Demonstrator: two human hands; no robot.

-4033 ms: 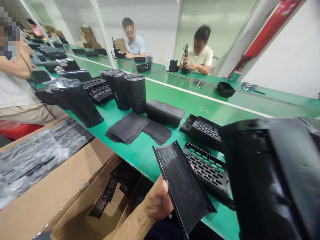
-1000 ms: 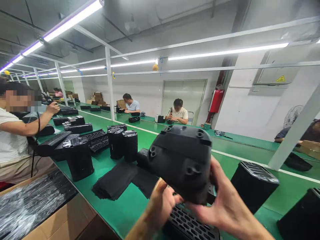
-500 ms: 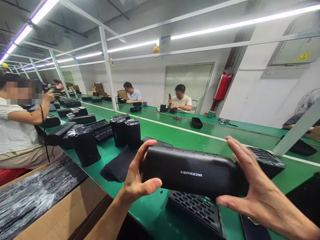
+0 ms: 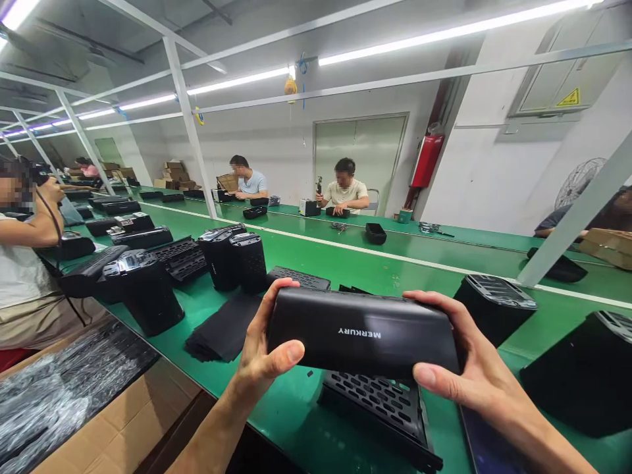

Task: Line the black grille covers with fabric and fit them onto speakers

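Note:
Both my hands hold a long black speaker housing (image 4: pixel 363 332) level above the green bench; white upside-down lettering shows on its side. My left hand (image 4: pixel 264 345) wraps its left end, thumb below and fingers over the top. My right hand (image 4: pixel 464 375) grips the right end the same way. Directly under the housing lies a black perforated grille panel (image 4: pixel 378 405) on the bench (image 4: pixel 296 421).
Upright black housings (image 4: pixel 237 260) and a stack of dark cloth sheets (image 4: pixel 224 326) sit to the left. More housings (image 4: pixel 496 306) stand at the right. Open cardboard boxes (image 4: pixel 99 408) are at the near left. A person sits at far left; others work across the bench.
Four seconds ago my left hand held a flat grille panel low by the box. Since then both hands took up the housing and turned it from end-on to sideways. It has shifted slightly left and my right fingers closed on it.

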